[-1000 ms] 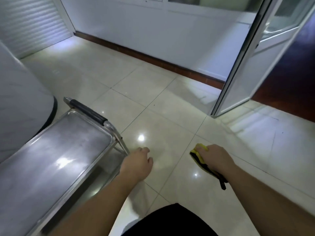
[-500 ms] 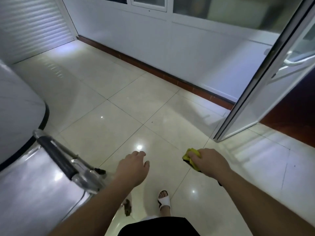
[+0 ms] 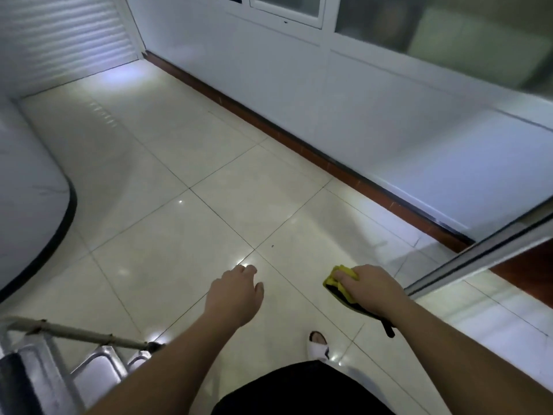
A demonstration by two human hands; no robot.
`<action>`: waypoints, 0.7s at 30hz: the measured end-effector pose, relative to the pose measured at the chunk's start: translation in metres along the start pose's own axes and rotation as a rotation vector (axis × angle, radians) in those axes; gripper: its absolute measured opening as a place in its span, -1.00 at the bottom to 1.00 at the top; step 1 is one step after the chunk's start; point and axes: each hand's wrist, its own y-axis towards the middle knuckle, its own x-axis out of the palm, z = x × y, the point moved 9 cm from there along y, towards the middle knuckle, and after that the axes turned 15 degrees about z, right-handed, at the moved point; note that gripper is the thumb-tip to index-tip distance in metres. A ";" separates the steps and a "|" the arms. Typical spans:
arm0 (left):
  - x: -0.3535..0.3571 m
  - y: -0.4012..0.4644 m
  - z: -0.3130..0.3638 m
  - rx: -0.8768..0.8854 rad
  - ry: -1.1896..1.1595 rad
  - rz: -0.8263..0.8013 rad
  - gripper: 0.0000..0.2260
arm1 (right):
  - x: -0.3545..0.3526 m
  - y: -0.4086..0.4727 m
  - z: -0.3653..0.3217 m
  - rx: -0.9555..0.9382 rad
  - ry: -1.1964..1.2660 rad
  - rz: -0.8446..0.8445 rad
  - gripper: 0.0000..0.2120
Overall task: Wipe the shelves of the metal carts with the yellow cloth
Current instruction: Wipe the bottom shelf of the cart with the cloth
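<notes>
Sliding away now: the shiny steel cart (image 3: 45, 354), which filled the lower left a second ago, shows only its handle bar and a corner of shelf at the bottom-left edge as the view swings out over the pale tiled floor (image 3: 209, 163). Taking that cart as the mark, the left hand (image 3: 236, 290) hangs up and to its right, nearer to it, fingers loosely curled and holding nothing. The right hand (image 3: 369, 290) is farther right again, well clear of the cart, fingers wrapped tight around the crumpled yellow cloth (image 3: 336, 278), with a dark strip trailing below the wrist. So cloth and shelf sit well apart; I'd judge the cloth hand must travel back left and downward before any wiping.
</notes>
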 end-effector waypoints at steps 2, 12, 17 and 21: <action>0.001 0.036 -0.014 -0.046 0.009 0.005 -0.59 | 0.001 0.054 -0.023 -0.040 -0.005 -0.022 -0.41; -0.049 0.188 -0.118 -0.412 -0.010 0.060 -0.57 | 0.025 0.301 -0.197 -0.309 -0.043 -0.150 -0.39; -0.065 0.205 -0.190 -0.692 -0.094 0.102 -0.57 | 0.052 0.353 -0.327 -0.526 -0.146 -0.248 -0.44; -0.065 0.210 -0.255 -0.873 -0.147 0.135 -0.57 | 0.086 0.376 -0.432 -0.695 -0.186 -0.298 -0.43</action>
